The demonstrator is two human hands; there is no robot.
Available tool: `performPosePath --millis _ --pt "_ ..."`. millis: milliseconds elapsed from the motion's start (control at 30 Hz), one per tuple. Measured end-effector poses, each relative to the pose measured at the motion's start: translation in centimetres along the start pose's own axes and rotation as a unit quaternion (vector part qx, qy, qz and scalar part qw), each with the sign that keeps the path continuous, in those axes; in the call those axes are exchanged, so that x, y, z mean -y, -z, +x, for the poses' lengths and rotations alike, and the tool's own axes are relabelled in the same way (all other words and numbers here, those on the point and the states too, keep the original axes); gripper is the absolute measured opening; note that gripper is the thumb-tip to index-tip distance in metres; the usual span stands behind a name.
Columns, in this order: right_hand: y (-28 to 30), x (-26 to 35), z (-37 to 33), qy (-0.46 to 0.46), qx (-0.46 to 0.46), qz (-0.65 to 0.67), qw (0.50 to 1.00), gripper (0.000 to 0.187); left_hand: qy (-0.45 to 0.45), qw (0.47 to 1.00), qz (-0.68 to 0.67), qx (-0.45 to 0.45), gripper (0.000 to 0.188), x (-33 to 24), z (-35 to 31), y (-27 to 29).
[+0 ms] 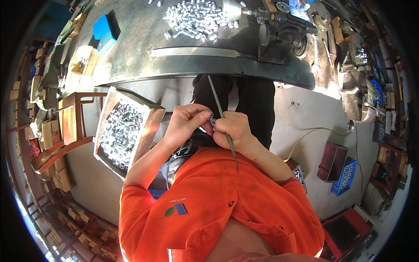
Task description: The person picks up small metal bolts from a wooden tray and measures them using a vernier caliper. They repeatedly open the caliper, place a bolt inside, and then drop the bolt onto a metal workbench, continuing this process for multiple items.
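Note:
My left hand (pixel 187 124) pinches a small shiny metal part (pixel 212 122) between thumb and fingers, in front of my lap. Close beside it, my right hand (pixel 235 129) is closed around a long, thin grey file (pixel 214 94). The file slants from near the bench edge down toward my shirt, passing by the metal part. Fingers cover much of the part, so I cannot tell whether the file touches it. To the left of my left forearm stands a wooden box (pixel 150 131) filled with small silvery metal pieces (pixel 122 133).
On the metal bench (pixel 135 56) ahead lie a heap of cylindrical metal parts (pixel 192 19) and a long flat bar (pixel 196 51). A dark geared machine (pixel 283 35) stands at right. A blue box (pixel 104 32) is at left; a blue bin (pixel 345 177) sits on the floor.

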State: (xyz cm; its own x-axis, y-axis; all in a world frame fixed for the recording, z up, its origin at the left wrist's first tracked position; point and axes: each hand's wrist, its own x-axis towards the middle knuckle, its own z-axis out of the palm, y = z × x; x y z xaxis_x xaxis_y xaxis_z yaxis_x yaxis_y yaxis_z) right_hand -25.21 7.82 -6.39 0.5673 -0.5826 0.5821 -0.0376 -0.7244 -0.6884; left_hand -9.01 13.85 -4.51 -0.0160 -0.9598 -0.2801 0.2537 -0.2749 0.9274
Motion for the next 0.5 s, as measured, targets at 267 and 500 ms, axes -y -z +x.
performPosePath --millis 267,500 --pt "-0.6 -0.4 -1.0 -0.384 -0.015 0.505 0.773 0.026 -0.095 0.988 0.111 -0.046 0.009 0.1 0.2 -0.5" --pt "2.5 0.6 -0.5 -0.387 -0.056 0.46 0.797 0.034 -0.234 0.88 0.389 -0.138 0.015 -2.2 0.7 2.4"
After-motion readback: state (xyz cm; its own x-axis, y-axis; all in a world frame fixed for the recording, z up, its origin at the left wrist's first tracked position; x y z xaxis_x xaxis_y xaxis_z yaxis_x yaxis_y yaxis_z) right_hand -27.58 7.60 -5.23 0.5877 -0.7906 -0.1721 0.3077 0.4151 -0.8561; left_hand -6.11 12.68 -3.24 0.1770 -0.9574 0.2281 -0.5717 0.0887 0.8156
